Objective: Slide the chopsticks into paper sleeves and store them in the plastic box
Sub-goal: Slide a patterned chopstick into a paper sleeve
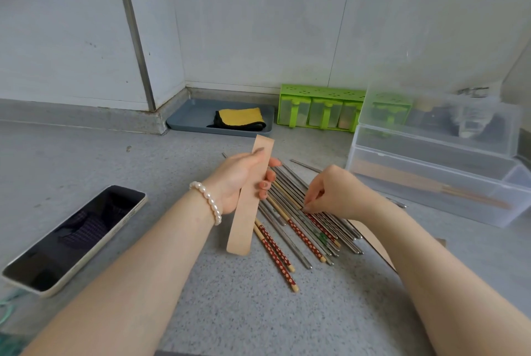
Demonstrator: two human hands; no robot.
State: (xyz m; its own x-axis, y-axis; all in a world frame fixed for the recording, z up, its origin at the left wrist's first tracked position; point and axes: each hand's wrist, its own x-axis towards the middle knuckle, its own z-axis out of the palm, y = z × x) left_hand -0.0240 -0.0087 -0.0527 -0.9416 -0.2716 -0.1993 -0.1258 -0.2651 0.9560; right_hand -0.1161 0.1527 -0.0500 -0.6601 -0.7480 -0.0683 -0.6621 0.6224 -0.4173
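Note:
My left hand (pixel 240 180) grips a tan paper sleeve (pixel 249 212), holding it upright and slightly tilted above the counter. Under it and to the right lies a pile of chopsticks (pixel 298 229), several steel ones and several wooden ones with red flowered ends. My right hand (pixel 334 193) reaches down onto the pile, its fingertips pinching a chopstick there. The clear plastic box (pixel 436 186) stands open at the right, lid raised, with sleeved chopsticks lying inside. More paper sleeves (pixel 376 243) show under my right forearm.
A phone (pixel 74 237) lies face up at the left on the grey counter. A grey tray (pixel 189 117) with a yellow cloth (pixel 240 117) sits against the back wall. A green spice rack (pixel 321 107) stands beside it, behind the box.

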